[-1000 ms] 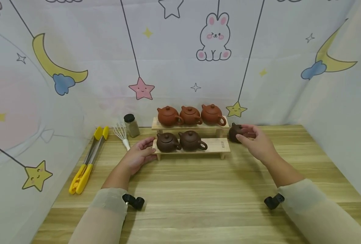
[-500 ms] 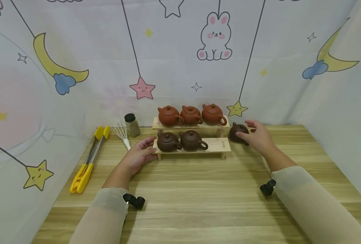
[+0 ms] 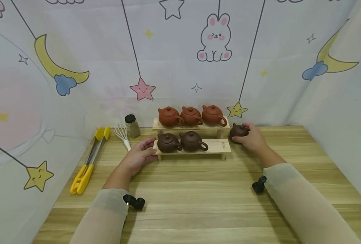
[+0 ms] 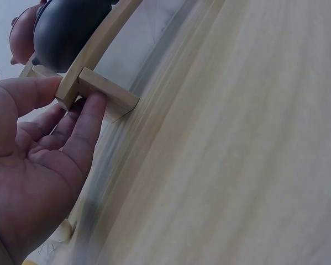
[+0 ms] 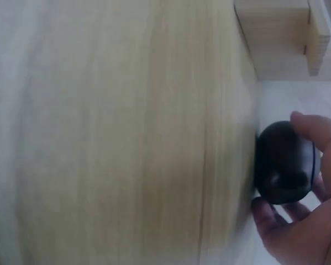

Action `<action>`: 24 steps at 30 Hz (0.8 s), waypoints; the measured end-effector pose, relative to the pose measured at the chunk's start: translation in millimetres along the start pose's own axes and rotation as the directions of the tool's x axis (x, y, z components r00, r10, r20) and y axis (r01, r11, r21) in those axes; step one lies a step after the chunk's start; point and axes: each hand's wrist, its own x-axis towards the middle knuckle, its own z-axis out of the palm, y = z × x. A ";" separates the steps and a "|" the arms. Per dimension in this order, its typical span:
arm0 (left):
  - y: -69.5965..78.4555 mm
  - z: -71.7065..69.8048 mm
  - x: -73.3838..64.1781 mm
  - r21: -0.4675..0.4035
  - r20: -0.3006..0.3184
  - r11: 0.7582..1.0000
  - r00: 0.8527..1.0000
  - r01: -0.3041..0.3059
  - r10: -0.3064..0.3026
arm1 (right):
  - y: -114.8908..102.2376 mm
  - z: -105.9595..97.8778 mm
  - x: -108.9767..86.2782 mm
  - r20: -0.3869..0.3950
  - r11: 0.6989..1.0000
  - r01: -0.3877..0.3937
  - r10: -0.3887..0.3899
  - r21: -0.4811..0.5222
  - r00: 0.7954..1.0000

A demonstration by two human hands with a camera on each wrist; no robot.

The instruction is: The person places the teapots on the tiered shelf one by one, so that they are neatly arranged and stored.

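Note:
My left hand (image 3: pixel 137 156) pinches the left end of the low wooden stand (image 3: pixel 215 145), thumb on the upper edge. In the left wrist view the fingers (image 4: pixel 87 130) reach under the board beside its leg. Two dark brown teapots (image 3: pixel 167 142) stand on that board, toward its left and middle. At the right, my right hand (image 3: pixel 252 137) holds a third dark brown teapot (image 3: pixel 237 131) around its body, low over the tabletop beside the stand. The right wrist view has thumb and fingers on either side of this teapot (image 5: pixel 284 163). Its handle is hidden by the hand.
Behind is a higher wooden board (image 3: pixel 156 125) with three reddish-brown teapots (image 3: pixel 190 116). To the left are a black-lidded jar (image 3: pixel 132 127), a whisk (image 3: pixel 123 135) and yellow-handled tongs (image 3: pixel 89 162). A printed curtain (image 3: pixel 174 61) closes off the back and sides.
My right hand loosened from the dark teapot at the right, then closed around its body again, slightly further left. The teapot turned a little. The left hand stayed put.

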 end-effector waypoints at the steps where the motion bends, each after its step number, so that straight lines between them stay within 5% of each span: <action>1: -0.2 -0.2 0.1 0.001 0.000 1.000 1.000 0.000 0.000 | 0.5 0.8 0.4 -0.004 1.000 -0.003 0.003 0.003 1.000; 15: -2.0 -0.8 0.4 0.017 -0.005 1.000 1.000 -0.005 0.005 | 11.4 -2.9 -3.6 -0.019 1.000 -0.020 0.020 -0.004 1.000; 24: -1.5 0.3 -0.1 0.011 -0.005 1.000 1.000 -0.010 0.010 | 10.0 -17.0 -27.9 -0.005 0.999 -0.021 0.021 0.041 1.000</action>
